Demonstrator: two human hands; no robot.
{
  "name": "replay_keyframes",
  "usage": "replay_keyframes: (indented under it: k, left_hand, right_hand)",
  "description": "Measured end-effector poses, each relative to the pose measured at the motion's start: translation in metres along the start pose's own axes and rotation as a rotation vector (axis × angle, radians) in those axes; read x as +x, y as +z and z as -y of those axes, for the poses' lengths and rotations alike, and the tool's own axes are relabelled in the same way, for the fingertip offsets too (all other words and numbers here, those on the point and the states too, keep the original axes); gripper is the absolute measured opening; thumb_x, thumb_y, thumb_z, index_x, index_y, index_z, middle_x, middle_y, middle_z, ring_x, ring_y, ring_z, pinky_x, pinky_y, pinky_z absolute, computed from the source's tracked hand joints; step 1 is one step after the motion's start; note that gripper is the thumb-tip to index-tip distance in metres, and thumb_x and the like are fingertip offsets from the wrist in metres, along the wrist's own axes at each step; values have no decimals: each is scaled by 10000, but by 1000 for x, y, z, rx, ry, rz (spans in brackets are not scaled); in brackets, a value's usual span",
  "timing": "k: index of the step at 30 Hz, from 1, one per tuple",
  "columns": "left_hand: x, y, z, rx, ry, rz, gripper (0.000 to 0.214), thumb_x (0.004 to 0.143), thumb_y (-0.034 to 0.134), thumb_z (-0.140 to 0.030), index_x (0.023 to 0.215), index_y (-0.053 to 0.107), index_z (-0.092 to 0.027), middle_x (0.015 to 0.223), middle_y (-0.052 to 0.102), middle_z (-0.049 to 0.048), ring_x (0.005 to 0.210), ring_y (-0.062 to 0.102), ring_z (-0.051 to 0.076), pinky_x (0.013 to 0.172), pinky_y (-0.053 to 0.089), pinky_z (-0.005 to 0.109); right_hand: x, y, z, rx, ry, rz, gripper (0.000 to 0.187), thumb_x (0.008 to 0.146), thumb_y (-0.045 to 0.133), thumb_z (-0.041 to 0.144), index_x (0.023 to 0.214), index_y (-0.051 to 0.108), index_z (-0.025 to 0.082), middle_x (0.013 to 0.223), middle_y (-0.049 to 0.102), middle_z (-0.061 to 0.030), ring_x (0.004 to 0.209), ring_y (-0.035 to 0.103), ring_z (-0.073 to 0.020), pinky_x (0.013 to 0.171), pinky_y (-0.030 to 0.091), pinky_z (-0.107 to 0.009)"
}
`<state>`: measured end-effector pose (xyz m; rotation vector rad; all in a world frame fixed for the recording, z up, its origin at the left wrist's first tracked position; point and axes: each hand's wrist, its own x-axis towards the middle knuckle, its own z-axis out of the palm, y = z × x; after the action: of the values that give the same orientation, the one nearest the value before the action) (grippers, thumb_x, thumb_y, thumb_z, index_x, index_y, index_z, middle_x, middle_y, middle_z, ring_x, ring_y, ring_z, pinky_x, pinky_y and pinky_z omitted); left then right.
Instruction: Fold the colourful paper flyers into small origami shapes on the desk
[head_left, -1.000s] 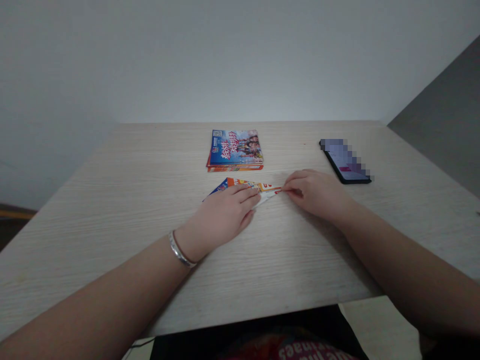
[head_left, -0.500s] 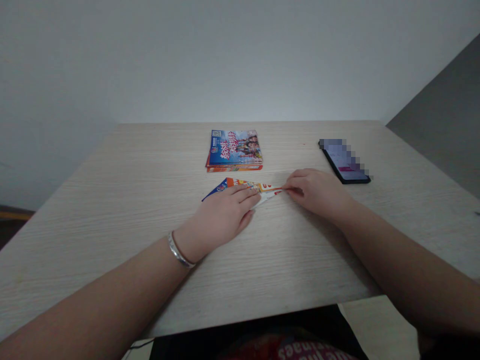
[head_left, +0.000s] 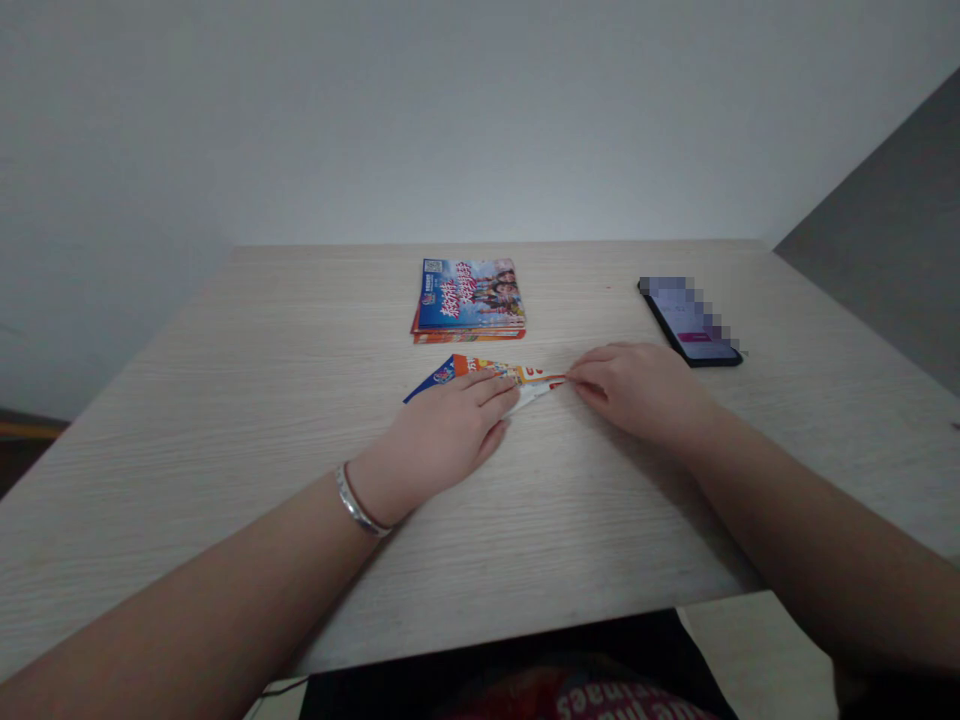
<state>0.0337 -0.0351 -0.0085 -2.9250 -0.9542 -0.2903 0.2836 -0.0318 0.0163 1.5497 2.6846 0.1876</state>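
Observation:
A printed paper sheet [head_left: 480,367], blue, orange and white, lies folded into a long pointed shape on the table. My left hand [head_left: 450,430] rests flat across its middle with the fingers stretched out, covering part of the folds. At the narrow right tip, my right hand [head_left: 634,390] pinches the paper between thumb and fingertips. A silver bracelet [head_left: 358,503] circles my left wrist.
Behind the folded sheet sits a stack of printed leaflets [head_left: 471,297], blue on top with orange edges below. A phone [head_left: 690,320] with a lit screen lies at the right. The pale wooden table [head_left: 225,400] meets a wall at the back.
My right hand has shifted very slightly down and to the right, still pinching the paper's tip. My left hand and the sheet stay in place.

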Motion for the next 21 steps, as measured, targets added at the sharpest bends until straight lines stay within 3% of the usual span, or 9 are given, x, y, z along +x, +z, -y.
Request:
replay_keyframes:
  k: [21]
  left_hand:
    - [1, -2, -1, 7, -19, 23, 366, 981, 457, -259, 1276, 607, -102, 1370, 596, 136, 1261, 567, 263, 1087, 467, 430]
  right_hand:
    - [1, 0, 4, -24, -28, 14, 322, 967, 446, 246, 1025, 758, 191, 1062, 740, -68, 939, 680, -233, 753, 489, -352]
